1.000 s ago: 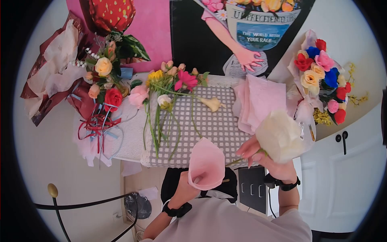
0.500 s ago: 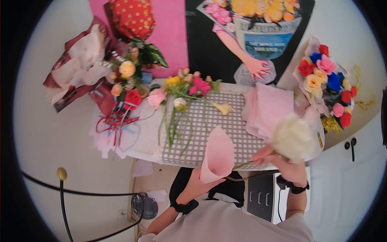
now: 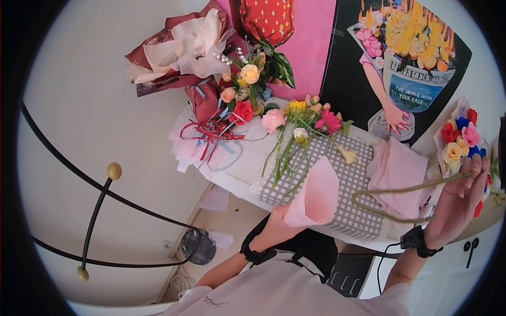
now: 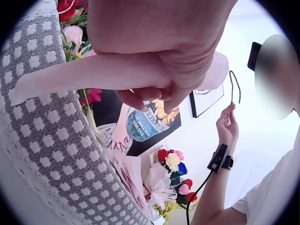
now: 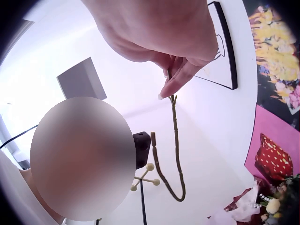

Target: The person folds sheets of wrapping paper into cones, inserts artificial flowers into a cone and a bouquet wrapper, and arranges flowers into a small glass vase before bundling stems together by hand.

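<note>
My left hand (image 3: pixel 276 225) holds a pink paper cone (image 3: pixel 318 192) near its lower end. The cone's wide mouth faces up and toward the right, in front of the table edge. In the left wrist view the fingers wrap around the rolled paper (image 4: pixel 108 72). My right hand (image 3: pixel 459 203) is raised at the right side, pinching a long green stem (image 5: pixel 176 136) between thumb and fingers. That stem bends back on itself in a U, its free end hanging near the palm in the head view. The white flower head is hidden from these views.
On the checked cloth (image 3: pixel 350 181) lie loose stemmed flowers (image 3: pixel 300 136) and a stack of pink sheets (image 3: pixel 399 171). Bouquets stand at both ends, with red and blue ribbons (image 3: pixel 211 131) at the left. A black metal rack (image 3: pixel 147 208) stands left of the table.
My right hand has lifted and turned over, moving right; the white flower head has gone from sight and the bent stem shows. The head view has swung left and tilted. The cone stays held.
</note>
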Demonstrator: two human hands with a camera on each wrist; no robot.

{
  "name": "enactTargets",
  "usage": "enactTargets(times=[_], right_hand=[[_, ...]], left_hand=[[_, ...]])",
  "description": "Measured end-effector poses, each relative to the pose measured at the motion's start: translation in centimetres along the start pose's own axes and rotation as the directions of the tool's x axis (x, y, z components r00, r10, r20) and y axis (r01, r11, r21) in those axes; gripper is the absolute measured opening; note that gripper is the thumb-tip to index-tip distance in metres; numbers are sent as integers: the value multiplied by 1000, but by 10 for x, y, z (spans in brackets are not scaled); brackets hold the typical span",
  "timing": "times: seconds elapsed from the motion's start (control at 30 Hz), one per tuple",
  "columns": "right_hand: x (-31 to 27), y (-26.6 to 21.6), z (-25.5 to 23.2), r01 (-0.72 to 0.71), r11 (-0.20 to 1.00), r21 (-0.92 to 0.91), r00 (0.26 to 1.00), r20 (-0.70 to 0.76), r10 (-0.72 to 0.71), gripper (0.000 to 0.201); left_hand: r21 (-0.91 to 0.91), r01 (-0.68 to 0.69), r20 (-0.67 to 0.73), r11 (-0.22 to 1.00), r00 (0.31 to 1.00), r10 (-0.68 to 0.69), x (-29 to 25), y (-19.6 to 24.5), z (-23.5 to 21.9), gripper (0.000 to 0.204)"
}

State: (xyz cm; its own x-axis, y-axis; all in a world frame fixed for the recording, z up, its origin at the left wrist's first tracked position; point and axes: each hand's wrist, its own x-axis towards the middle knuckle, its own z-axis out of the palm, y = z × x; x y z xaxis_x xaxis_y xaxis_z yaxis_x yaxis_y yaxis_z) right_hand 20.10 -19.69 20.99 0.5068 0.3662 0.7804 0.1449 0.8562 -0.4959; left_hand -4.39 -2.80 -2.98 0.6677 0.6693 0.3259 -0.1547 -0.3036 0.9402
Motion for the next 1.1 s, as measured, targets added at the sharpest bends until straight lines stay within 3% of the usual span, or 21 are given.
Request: enactTargets(times=[0.1,0.17,0.3,0.37,0.43,0.5,0.57,0.7,0.73,0.87,0.93,0.97,1.03,1.07,1.1], right_hand=[[5,13,5,-60,998,-12,997,37,60,18],[6,21,10,-157,971,-182,984,53,169,16],[8,40,25,-191,905,-380,958,126,256,20],[4,45,38,-197,900,-390,954,134,267,23],[1,45,50,-268,834,-482,893,202,403,24],[-4,47,54,-305,822,-481,869,212,447,25],[-10,49,58,-423,757,-498,781,223,583,21],[-21,59,62,-338,698,-631,710,315,629,11],[-16,56,63,-331,627,-705,654,307,691,11],[-23,65,54,-298,602,-741,656,299,693,12],[-20,66,65,-532,625,-571,639,213,739,11],[-21,67,63,-534,624,-570,638,212,740,11],[-26,69,55,-485,586,-649,630,206,749,31],[-29,75,47,-484,586,-649,630,206,749,31],[-33,83,38,-369,630,-684,634,311,709,49]], left_hand=[[25,-62,-46,998,997,63,3,-2,1,44],[25,-83,-71,996,994,85,7,-2,1,47],[33,-129,-15,991,992,129,13,-6,2,35],[16,-174,-14,985,985,174,15,-9,2,33],[26,-174,-26,984,984,175,18,-9,2,32],[31,-182,-28,983,983,183,19,-11,3,32],[35,-184,-30,982,982,185,20,-14,4,32],[29,-212,-45,977,976,214,21,-14,1,31],[67,-238,-66,969,968,242,21,-11,1,31],[101,-166,-44,981,984,171,21,-7,-3,33],[25,-200,-57,980,978,201,23,-1,-4,33],[26,-198,-57,980,978,199,23,-2,-5,33],[20,-222,-53,975,973,223,24,-3,-5,33],[20,-223,-53,975,973,223,24,-4,-4,33],[29,-219,-63,975,973,220,24,-4,-3,34]])
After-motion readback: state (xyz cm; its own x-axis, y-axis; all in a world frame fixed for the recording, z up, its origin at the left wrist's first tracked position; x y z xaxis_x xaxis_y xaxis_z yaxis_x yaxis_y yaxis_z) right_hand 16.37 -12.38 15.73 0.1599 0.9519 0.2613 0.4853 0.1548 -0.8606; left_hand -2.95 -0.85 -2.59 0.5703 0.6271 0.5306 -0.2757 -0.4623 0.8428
